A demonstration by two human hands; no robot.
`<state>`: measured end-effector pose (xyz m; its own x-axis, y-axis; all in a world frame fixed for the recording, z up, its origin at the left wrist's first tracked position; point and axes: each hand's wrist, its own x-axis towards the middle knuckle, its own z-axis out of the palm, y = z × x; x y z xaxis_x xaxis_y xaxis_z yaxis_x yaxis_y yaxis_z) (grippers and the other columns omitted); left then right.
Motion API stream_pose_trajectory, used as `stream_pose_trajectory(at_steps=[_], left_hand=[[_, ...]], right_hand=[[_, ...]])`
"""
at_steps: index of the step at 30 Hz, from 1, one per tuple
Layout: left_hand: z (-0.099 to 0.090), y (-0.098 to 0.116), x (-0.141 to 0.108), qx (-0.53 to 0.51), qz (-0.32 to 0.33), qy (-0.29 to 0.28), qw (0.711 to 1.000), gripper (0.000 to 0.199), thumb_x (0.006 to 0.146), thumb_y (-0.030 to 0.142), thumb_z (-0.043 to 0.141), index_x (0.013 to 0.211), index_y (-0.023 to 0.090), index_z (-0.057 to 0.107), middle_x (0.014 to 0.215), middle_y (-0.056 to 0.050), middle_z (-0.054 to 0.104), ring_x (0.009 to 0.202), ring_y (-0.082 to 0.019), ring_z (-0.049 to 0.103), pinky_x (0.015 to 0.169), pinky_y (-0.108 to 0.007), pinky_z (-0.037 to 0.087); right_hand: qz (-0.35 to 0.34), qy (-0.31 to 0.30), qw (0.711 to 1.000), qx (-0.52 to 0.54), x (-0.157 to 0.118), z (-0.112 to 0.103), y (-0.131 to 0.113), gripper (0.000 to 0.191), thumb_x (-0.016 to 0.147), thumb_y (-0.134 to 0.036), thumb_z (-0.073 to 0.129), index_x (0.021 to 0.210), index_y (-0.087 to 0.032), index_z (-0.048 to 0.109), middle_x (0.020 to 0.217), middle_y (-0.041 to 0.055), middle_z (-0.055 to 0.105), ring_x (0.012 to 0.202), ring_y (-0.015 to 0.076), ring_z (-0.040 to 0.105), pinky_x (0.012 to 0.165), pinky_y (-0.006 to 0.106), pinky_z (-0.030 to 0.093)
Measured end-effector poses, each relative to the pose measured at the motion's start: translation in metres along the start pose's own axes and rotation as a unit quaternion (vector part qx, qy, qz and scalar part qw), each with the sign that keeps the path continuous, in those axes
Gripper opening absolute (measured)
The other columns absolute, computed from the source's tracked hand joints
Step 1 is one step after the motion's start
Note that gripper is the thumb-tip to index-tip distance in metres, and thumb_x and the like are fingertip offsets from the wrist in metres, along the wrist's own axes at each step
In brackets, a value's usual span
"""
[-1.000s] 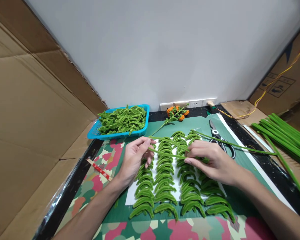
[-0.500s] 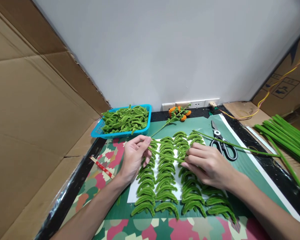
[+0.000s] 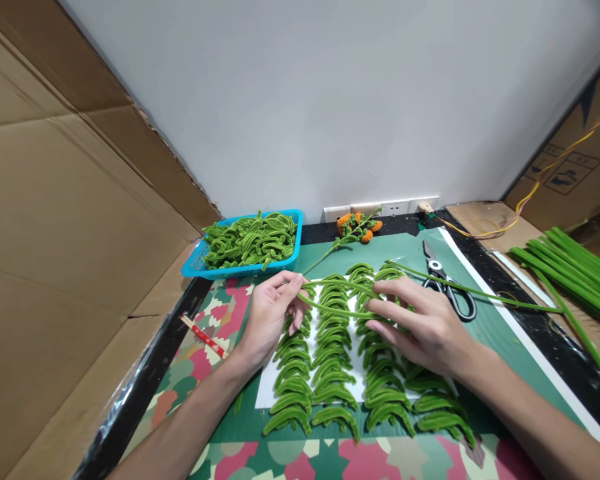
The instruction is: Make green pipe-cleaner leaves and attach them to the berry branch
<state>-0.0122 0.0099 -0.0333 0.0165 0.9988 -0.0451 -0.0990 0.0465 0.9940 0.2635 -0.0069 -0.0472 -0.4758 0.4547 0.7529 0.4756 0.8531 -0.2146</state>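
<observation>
- Carrying the work, the tabletop (image 3: 317, 233) stretches beneath.
- Rows of curved green pieces (image 3: 330, 375) run from the middle toward 6 o'clock.
- Blue basket (image 3: 299, 240), heaped, at 10 o'clock.
- Right hand (image 3: 425, 327), near 3 o'clock: fingers parted at the green strands (image 3: 337, 311); cannot tell whether it grips.
- Left hand (image 3: 271, 317), 9 o'clock: pinching them.
- Strands: dial's centre, between both hands, above the rows.

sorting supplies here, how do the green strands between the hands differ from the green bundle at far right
The held strands bow gently; the bundled stems look straight. Two lengths of held strands show, against many bundled stems lying together. Both are green and slender.
</observation>
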Motion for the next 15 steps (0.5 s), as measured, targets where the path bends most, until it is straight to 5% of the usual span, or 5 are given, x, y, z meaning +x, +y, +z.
stream_pose_trajectory(at_steps=[15], left_hand=[[0.0023,-0.0015,0.0003,0.004,-0.053,-0.063,0.997,0.049,0.089,0.061,0.079,0.081,0.018,0.057,0.056,-0.001,0.07,0.032,-0.01,0.057,0.031,-0.014,0.039]], right_hand=[[0.008,0.08,0.997,0.011,0.0016,-0.0057,0.0064,0.013,0.098,-0.008,0.071,0.108,-0.015,0.071,0.103,0.0142,0.078,0.085,0.0221,0.074,0.074,0.034,0.06]])
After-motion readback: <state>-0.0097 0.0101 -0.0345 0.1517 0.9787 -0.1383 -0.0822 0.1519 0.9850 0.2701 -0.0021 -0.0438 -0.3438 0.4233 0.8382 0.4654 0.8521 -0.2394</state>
